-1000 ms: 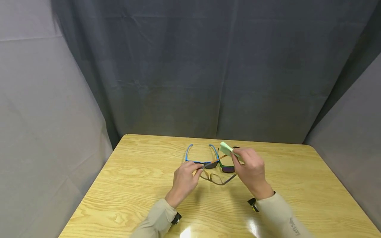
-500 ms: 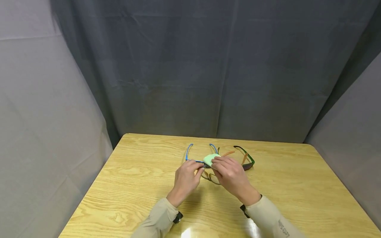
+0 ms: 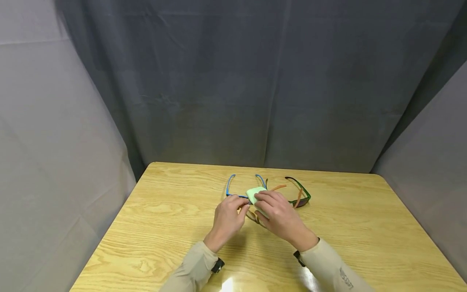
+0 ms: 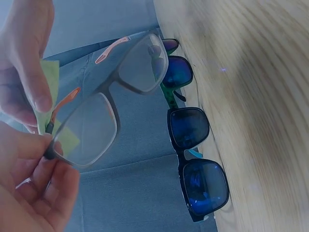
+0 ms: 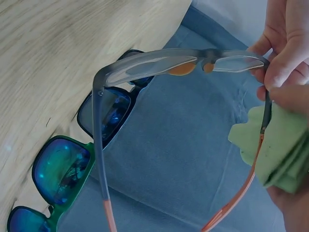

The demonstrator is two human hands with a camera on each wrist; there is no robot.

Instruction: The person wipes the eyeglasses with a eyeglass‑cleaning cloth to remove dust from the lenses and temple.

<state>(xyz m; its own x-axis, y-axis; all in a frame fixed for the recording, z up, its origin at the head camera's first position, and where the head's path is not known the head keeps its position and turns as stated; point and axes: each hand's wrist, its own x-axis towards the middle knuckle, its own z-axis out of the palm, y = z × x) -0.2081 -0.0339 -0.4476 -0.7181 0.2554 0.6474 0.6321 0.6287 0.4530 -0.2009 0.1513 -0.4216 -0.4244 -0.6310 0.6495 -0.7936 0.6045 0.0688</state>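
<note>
Clear glasses (image 4: pixel 110 83) are held above the table (image 3: pixel 164 211) by 1 front end, pinched in the left hand (image 3: pixel 227 217); their length is pointed rightward beneath the right hand (image 3: pixel 281 215), by which a green cloth (image 5: pixel 287 145) is gripped against the nearer earpiece (image 5: pixel 266 117).

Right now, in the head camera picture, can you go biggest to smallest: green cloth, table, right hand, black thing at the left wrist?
1. Table
2. Right hand
3. Green cloth, partly covered by fingers
4. Black thing
</note>
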